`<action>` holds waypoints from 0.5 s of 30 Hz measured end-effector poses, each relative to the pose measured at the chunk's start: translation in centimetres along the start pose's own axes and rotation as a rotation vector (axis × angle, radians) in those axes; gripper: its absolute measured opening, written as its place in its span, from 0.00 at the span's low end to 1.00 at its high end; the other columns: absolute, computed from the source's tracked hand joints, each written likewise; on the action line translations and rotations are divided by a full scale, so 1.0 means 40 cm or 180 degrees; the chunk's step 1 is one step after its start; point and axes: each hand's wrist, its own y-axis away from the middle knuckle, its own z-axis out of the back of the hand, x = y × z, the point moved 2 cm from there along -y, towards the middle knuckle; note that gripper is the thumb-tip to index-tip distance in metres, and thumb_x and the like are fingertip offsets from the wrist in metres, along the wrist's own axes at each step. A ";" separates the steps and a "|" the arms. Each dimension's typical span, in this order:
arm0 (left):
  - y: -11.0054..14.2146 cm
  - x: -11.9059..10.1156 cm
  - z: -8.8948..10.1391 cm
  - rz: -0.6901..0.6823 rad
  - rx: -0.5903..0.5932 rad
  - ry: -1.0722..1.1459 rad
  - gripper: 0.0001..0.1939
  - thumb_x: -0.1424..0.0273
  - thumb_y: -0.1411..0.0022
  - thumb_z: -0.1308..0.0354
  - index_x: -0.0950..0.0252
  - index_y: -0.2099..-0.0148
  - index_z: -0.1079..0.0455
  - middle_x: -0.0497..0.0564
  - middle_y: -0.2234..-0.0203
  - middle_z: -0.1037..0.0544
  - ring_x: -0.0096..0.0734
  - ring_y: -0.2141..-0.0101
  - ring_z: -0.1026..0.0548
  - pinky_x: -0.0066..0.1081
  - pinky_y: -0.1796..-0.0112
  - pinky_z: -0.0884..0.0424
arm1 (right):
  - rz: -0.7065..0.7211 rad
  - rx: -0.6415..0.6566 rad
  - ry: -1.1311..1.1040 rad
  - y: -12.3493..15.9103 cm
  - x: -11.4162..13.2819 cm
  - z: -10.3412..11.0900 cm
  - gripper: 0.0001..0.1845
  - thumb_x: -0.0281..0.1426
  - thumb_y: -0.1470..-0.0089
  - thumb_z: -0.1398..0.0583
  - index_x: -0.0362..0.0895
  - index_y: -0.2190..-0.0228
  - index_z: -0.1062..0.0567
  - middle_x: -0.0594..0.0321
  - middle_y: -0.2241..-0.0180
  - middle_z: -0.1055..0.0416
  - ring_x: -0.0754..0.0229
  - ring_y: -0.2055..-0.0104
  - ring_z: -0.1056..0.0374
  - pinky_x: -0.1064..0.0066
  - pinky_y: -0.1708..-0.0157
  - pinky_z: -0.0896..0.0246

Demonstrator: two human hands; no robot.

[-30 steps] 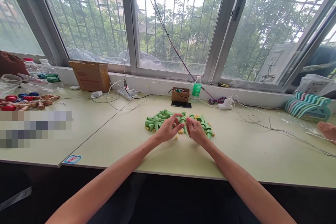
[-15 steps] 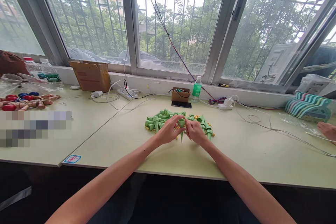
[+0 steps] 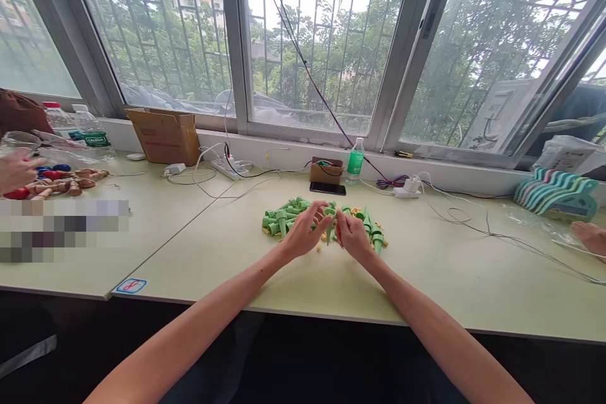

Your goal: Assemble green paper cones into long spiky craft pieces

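Note:
A small green tapered plastic spike (image 3: pixel 329 235), hollow at its wide top, hangs point down between my two hands. My left hand (image 3: pixel 305 231) has its thumb and forefinger at the wide end of the spike, the other fingers loosely curved. Close beside the spike, my right hand (image 3: pixel 354 235) is closed, thumb pressed to the bent forefinger; whatever is in it is hidden. Behind and around both hands lies a pile of similar green spikes (image 3: pixel 280 218), with small yellow pieces (image 3: pixel 319 249) scattered among them and in front.
Behind the pile are a phone (image 3: pixel 327 189), a small cardboard box (image 3: pixel 326 170) and a water bottle (image 3: pixel 355 161). Cables and a power strip (image 3: pixel 231 168) run along the back. Teal hangers (image 3: pixel 553 192) and another person's hand (image 3: pixel 589 237) are right; another hand (image 3: pixel 16 170) is left, over wooden toys.
The green spike has risen slightly and tilted, and my left thumb has moved up across it. A yellow piece now shows on the table below. Another person's hand has appeared at far left.

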 end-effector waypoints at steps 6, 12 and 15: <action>-0.003 0.005 0.004 0.0299 0.0035 -0.0053 0.28 0.56 0.30 0.63 0.65 0.74 0.34 0.47 0.79 0.29 0.26 0.77 0.33 0.28 0.69 0.36 | 0.0044 -0.0127 0.0012 0.003 0.001 0.006 0.28 0.49 0.36 0.56 0.46 0.81 0.41 0.67 0.86 0.42 0.65 0.84 0.45 0.72 0.81 0.49; 0.001 0.005 -0.005 0.0591 0.0473 0.0158 0.39 0.53 0.30 0.69 0.65 0.84 0.32 0.48 0.84 0.27 0.27 0.78 0.30 0.29 0.63 0.35 | 0.0223 0.0097 -0.0024 0.009 0.007 0.005 0.27 0.47 0.35 0.56 0.46 0.80 0.41 0.66 0.84 0.41 0.65 0.82 0.45 0.72 0.81 0.49; 0.002 0.000 -0.001 0.0645 0.0469 0.0153 0.41 0.53 0.30 0.71 0.65 0.83 0.29 0.48 0.85 0.27 0.26 0.78 0.31 0.29 0.63 0.35 | 0.0268 0.0181 -0.0091 0.010 0.006 0.003 0.27 0.47 0.35 0.56 0.46 0.80 0.41 0.66 0.83 0.41 0.66 0.82 0.45 0.73 0.81 0.49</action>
